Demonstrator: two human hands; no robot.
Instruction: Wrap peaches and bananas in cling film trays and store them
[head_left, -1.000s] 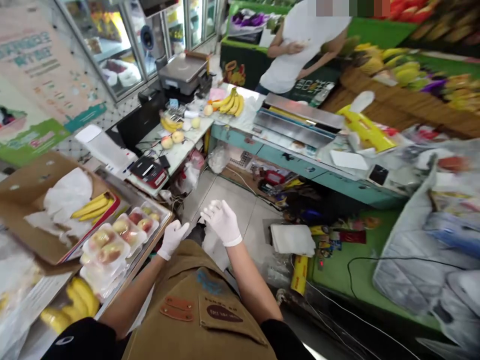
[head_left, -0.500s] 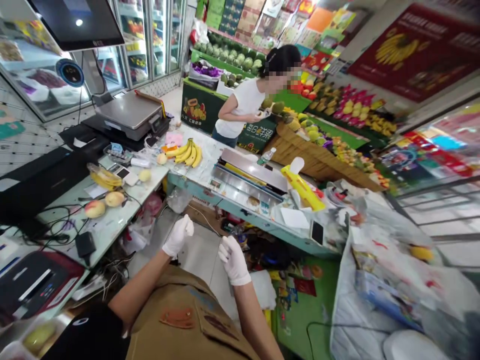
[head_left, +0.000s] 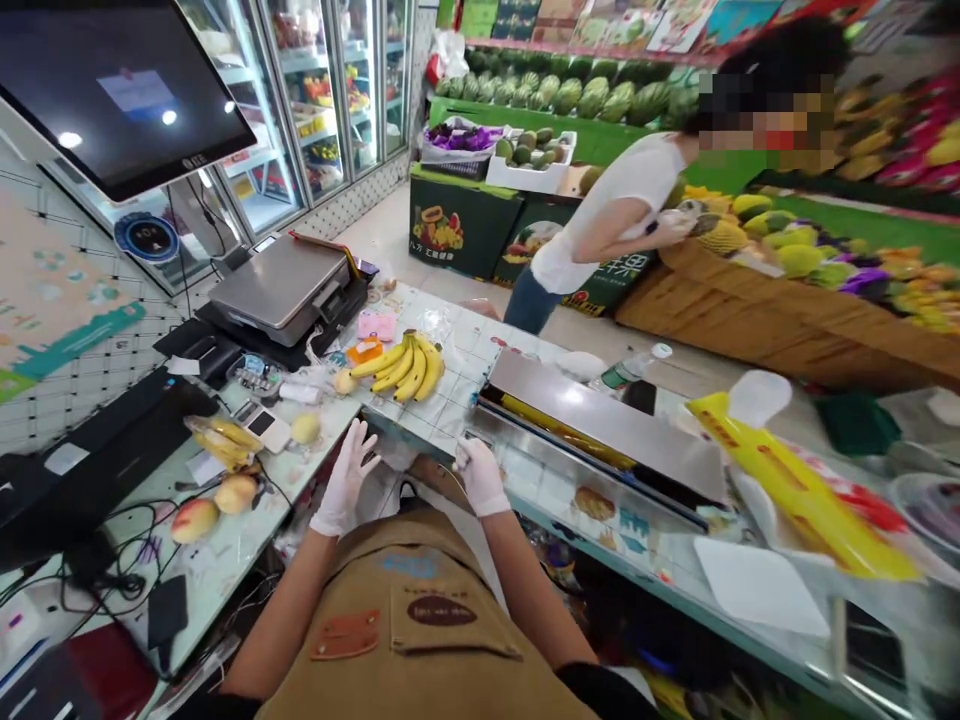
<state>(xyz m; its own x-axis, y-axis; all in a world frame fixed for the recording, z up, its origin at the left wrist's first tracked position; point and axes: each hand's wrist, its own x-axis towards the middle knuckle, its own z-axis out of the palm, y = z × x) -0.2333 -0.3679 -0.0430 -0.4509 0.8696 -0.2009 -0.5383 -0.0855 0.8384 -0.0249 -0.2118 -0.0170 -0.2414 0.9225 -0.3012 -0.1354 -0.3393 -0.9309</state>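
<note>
My left hand (head_left: 346, 478), in a white glove, is held in front of the apron with its fingers spread and nothing in it. It is nearest to the corner where the two counters meet. My right hand (head_left: 481, 478), gloved too, has its fingers curled in, and nothing shows in them. It hovers by the near edge of the front counter. Beyond both hands a bunch of yellow bananas (head_left: 409, 368) lies on that counter, apart from them. Beside the bananas are a pale round fruit (head_left: 344, 382), an orange packet (head_left: 364, 350) and a pink packet (head_left: 377, 325).
A scale (head_left: 281, 290) and a screen (head_left: 127, 95) stand at the left. The left counter holds peaches (head_left: 195, 520), bagged bananas (head_left: 225, 442) and cables. A long metal-topped wrapping dispenser (head_left: 600, 410) and a yellow roll (head_left: 810, 490) lie rightward. Another person (head_left: 615, 220) stands beyond the counter.
My view has turned and come closer to the front counter. My left hand has opened from a closed shape, while the right stays curled. The other person now appears larger and leans rightward.
</note>
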